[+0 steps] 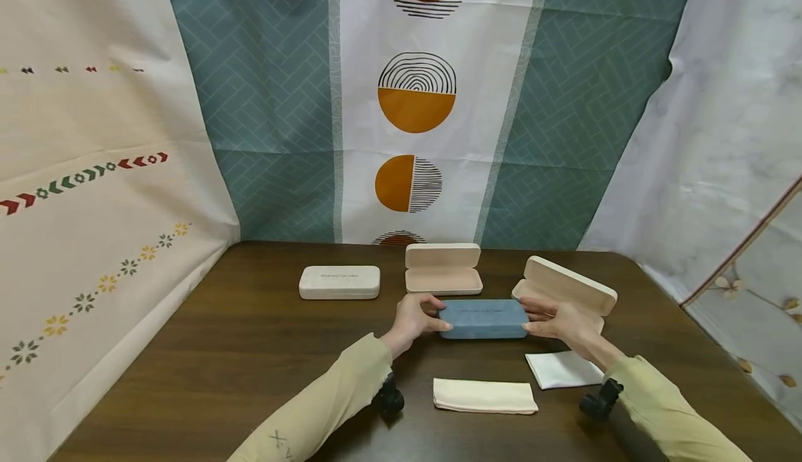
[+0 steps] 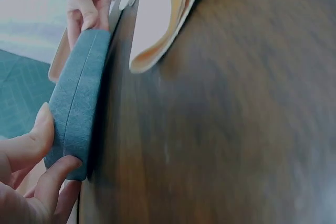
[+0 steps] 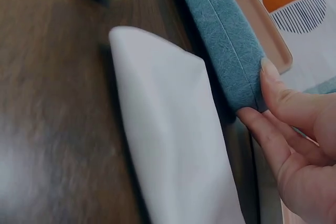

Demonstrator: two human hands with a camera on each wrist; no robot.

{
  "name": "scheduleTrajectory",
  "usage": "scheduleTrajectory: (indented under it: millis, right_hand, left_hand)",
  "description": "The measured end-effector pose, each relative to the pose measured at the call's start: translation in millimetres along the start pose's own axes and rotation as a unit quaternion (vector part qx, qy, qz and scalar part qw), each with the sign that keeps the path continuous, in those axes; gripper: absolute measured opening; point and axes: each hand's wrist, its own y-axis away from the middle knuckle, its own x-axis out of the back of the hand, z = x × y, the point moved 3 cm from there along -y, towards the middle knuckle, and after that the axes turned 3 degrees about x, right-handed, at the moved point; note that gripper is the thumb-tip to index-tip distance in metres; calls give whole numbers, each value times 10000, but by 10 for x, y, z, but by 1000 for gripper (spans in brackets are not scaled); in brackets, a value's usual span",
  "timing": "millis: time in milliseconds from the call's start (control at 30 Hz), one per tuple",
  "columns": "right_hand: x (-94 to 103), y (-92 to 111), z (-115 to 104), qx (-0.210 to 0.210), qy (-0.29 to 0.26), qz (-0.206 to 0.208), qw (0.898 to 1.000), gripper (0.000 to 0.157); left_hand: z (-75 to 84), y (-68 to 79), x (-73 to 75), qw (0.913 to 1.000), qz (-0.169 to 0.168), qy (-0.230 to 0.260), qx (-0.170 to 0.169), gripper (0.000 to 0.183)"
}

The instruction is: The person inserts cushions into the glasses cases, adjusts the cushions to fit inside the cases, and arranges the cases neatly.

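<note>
A closed blue glasses case is held level between both hands, close over the dark table. My left hand pinches its left end, thumb and fingers around the edge, as the left wrist view shows on the blue case. At the other end my right hand grips the case with thumb and fingertips, seen on the textured blue side in the right wrist view. Below it lie a folded cream cloth and, to the right, a folded white cloth.
Behind the blue case stands an open cream-pink glasses case. Another open case sits at the right, partly behind my right hand. A closed white case lies at the back left. Hanging fabric borders the wooden table.
</note>
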Motion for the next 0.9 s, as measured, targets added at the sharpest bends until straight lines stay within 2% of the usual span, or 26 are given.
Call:
scheduleTrajectory:
  millis: [133,333,433,600,767,900]
  right_hand:
    - [-89,-68,-42,62,310,-111,9994,63]
    - [-304,-186,-113,160,258,-295,9991,59]
    - [-395,-255,-139,112,368,-229,9990,56]
    - [-570,-397,-199,154,475,-223,9985,52]
    - [-761,-514,-230,247,533,-283,9979,50]
    - [-892,-594,-259,278,627,-159,9975,47]
  left_hand:
    - [-25,1,109,9999,14,-166,11,32]
    - [-43,28,331,9982,98,-581,-76,34]
    - [-45,34,451,9982,1,-600,-94,36]
    - [-47,54,669,9984,-123,-539,129,36]
    - [-69,95,875,9974,-96,-596,383,35]
    - [-80,124,1026,9966,-69,-690,445,34]
